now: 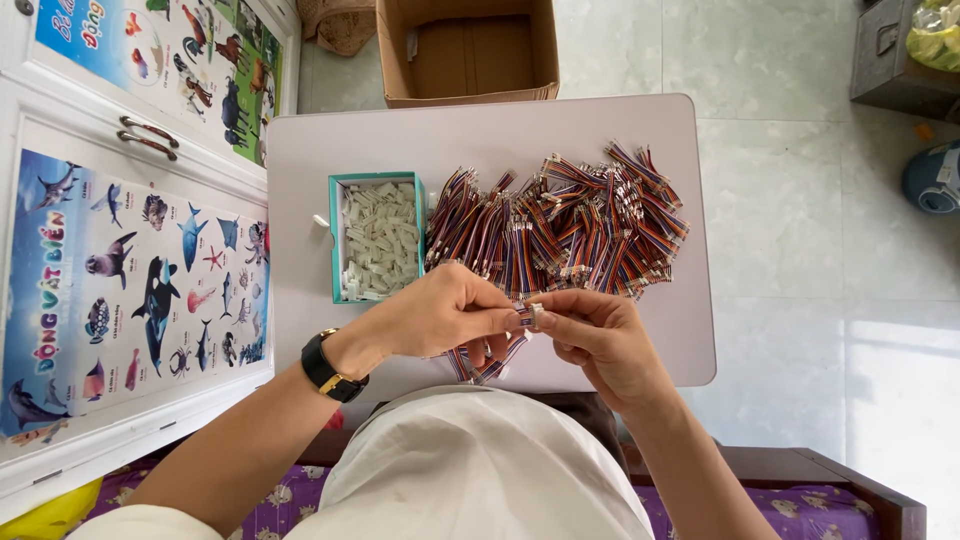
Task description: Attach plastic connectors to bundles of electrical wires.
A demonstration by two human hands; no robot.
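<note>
Head view, looking straight down: I log my left hand (pixel 440 312) and right hand (pixel 598 335) meeting at lower centre of the frame, over the near edge of a small pale table (pixel 300 250). Both pinch the same short multicoloured wire harness (pixel 505 350), fingertips closed on its upper end where a small white connector (pixel 535 314) sits between them; its loose strands hang down below my left palm. Black wristwatch (pixel 328 368) on the left wrist. Centre of frame, just above the hands: a spread heap of like wire harnesses (pixel 570 225), lying flat on the table. Left of the heap, touching it or nearly so: a teal-rimmed box (pixel 334 240) filled with white connector housings (pixel 380 240). Top centre, on the tiled floor beyond the table: an open cardboard box (pixel 466 50). Left edge: white cabinet doors with animal posters (pixel 130 280).
</note>
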